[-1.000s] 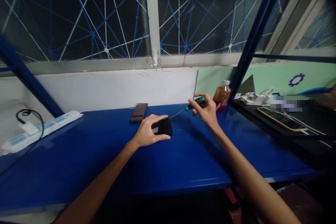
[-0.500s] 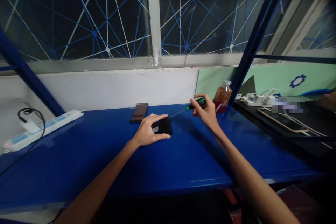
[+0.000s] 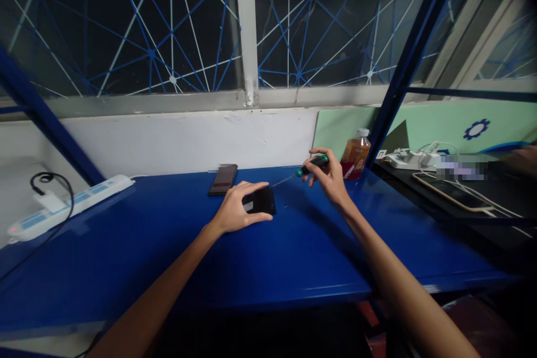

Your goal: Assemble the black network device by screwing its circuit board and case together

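Observation:
My left hand grips a small flat black box-shaped device by its two long sides, thumb on the near side and fingers on the far side. A pale label shows on the device beside my palm. My right hand holds a screwdriver with a green and black handle, slanted down to the left. Its thin shaft reaches the device's far right corner; whether the tip sits in a screw is too small to tell. A tiny shiny piece, perhaps a screw, lies on the blue tabletop right of the device.
A dark phone lies behind my left hand. Beyond my right hand stands a drink bottle. A white power strip with a black cable is at left. On the black surface at right are another phone and white cables.
The fingers of my right hand have shifted slightly around the screwdriver handle. My left hand and the device stay in place.

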Motion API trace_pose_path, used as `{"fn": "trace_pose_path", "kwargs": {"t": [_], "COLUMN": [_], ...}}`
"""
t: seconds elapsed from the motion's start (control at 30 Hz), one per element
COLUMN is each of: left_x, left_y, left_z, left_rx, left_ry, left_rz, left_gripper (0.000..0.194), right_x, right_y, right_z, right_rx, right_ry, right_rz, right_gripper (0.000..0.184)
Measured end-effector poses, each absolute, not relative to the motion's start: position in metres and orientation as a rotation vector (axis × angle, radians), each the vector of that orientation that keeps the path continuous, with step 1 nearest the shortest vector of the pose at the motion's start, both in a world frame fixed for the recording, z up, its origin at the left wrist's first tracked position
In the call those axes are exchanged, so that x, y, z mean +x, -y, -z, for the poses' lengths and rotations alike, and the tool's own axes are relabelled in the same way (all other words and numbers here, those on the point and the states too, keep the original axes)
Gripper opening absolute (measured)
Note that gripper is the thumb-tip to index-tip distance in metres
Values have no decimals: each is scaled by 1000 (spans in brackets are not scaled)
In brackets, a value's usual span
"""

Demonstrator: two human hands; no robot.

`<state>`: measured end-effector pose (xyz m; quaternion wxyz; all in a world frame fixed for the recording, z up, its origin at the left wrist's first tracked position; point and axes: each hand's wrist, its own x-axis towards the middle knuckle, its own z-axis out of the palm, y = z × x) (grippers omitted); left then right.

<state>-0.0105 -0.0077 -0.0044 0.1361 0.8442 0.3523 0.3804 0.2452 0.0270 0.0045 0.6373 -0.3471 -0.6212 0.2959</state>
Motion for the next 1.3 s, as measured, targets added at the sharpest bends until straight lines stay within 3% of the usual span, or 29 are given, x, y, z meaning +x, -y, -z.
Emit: {"fn": "trace_pose_path", "kwargs": {"t": [0.27, 0.43, 0.57, 0.7, 0.9, 1.1, 1.3], "left_x": [-10, -11, -10, -10, -10, -10, -10], "left_y": [7, 6, 7, 7, 7, 7, 6], "left_z": [6, 7, 6, 5, 6, 7, 8], "left_rx": [2447, 2465, 2465, 2467, 2457, 2465, 2473], "left_ry": [-1012, -1012, -1021, -1009, -1013, -1013, -1011], "left_rz": [-1090, -1093, -1075, -1080, -1094, -1072, -1071], "left_gripper": [66, 65, 66, 64, 64, 64, 64], "right_x": [243, 244, 245, 243, 243, 242, 242], "right_y": [-25, -27, -27, -24, -25, -26, -27], "right_z": [-2, -3, -3, -3, -6, -2, -3], "right_rx": [-931, -835, -888, -913, -803, -889, -821], "right_ry": [1421, 1450, 1413, 1418, 1438, 1430, 1434], "right_rz": [-479, -634, -558, -492, -679, -568, -709], "right_gripper": [42, 50, 57, 50, 54, 48, 53]}}
